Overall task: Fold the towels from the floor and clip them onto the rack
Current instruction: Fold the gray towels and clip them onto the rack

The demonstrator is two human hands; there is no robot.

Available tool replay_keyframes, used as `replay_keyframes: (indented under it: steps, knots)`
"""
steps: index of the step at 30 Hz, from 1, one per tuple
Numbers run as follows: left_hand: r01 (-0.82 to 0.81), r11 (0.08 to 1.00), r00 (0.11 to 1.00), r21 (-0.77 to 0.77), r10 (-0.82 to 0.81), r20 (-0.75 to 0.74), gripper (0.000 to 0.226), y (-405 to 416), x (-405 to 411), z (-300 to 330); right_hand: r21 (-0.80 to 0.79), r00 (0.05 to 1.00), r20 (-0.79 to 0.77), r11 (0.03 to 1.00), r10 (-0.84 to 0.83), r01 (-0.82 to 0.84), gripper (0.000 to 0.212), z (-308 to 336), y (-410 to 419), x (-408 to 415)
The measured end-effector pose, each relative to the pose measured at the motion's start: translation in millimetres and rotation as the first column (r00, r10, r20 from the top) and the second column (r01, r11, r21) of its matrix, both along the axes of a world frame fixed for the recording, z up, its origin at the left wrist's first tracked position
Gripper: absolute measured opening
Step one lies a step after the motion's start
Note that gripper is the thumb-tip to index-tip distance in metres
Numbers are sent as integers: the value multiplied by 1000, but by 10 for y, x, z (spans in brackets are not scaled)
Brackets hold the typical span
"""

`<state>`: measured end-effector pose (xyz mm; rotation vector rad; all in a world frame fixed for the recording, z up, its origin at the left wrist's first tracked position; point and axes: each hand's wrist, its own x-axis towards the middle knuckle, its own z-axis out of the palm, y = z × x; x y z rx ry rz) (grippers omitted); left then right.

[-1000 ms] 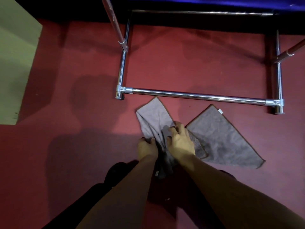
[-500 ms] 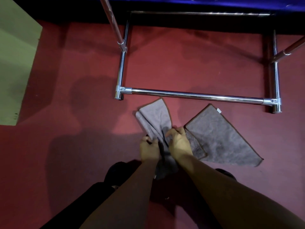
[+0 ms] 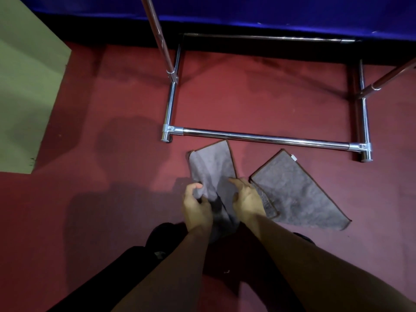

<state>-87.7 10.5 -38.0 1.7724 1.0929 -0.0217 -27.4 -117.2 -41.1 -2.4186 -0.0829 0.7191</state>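
Note:
A grey towel (image 3: 212, 167) with a brown hem lies bunched on the red floor just in front of the rack. My left hand (image 3: 197, 210) grips its left edge and my right hand (image 3: 246, 200) pinches its right edge; the near part of it hangs dark between my wrists. A second grey towel (image 3: 295, 190) lies flat on the floor to the right, touching my right hand's side, with a small white tag at its far corner. The chrome rack (image 3: 265, 138) shows only its base bars and lower uprights.
A pale green panel (image 3: 24, 86) covers the floor at the left. A blue wall edge (image 3: 247, 12) runs along the back behind the rack. My dark trouser leg and shoe (image 3: 162, 237) are below my left arm.
Both hands have pulled the towel's edges apart and slightly toward me. The towel's far end now lies flatter and wider. The second towel has not moved.

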Motion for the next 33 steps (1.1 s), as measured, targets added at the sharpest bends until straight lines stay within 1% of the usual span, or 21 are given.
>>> replay_keyframes:
  steps: [2, 5, 7, 9, 11, 13, 15, 18, 21, 25, 30, 33]
  knots:
    - [-9, 1000, 1000, 20, 9, 13, 22, 31, 34, 132, 14, 1000, 31, 1000, -3, 3, 63, 45, -26, 23]
    - [61, 998, 998, -9, -61, -9, 29, 68, 78, 241, 53, 998, 63, 998, 20, -24, 60, 197, -46, 77]
    - [105, 994, 994, -23, -105, -4, 33, 85, 115, 311, 74, 999, 43, 997, 20, -23, 56, 405, -25, 122]
    - [118, 993, 993, 5, -118, 18, 40, 84, 154, 433, 92, 999, 39, 996, 16, -20, 60, 626, 5, 156]
    - [123, 992, 991, 23, -124, 47, 43, 67, 196, 641, 109, 998, 62, 993, 28, -35, 64, 816, 23, 183]
    - [134, 990, 988, 32, -136, 73, 46, 62, 246, 890, 113, 995, 84, 992, 50, -59, 60, 972, 16, 211]
    - [177, 983, 979, 45, -181, 89, 50, 84, 282, 1175, 101, 992, 117, 993, 54, -66, 61, 1188, -4, 251]
    - [282, 955, 949, 96, -292, 118, 60, 173, 311, 1632, 85, 979, 192, 992, 70, -88, 56, 1622, -58, 291]
    - [380, 907, 905, 183, -405, 127, 67, 302, 321, 2097, 94, 962, 263, 990, 77, -105, 60, 2059, -157, 340]
    - [466, 827, 851, 313, -516, 98, 69, 462, 265, 2673, 91, 932, 358, 991, 60, -99, 68, 2652, -297, 319]
    - [559, 756, 785, 340, -615, 77, 80, 628, 184, 3254, 164, 919, 394, 982, 18, -90, 72, 3271, -439, 262]
    - [572, 761, 773, 306, -625, 107, 83, 692, 117, 3509, 167, 921, 391, 983, 1, -72, 74, 3558, -510, 206]
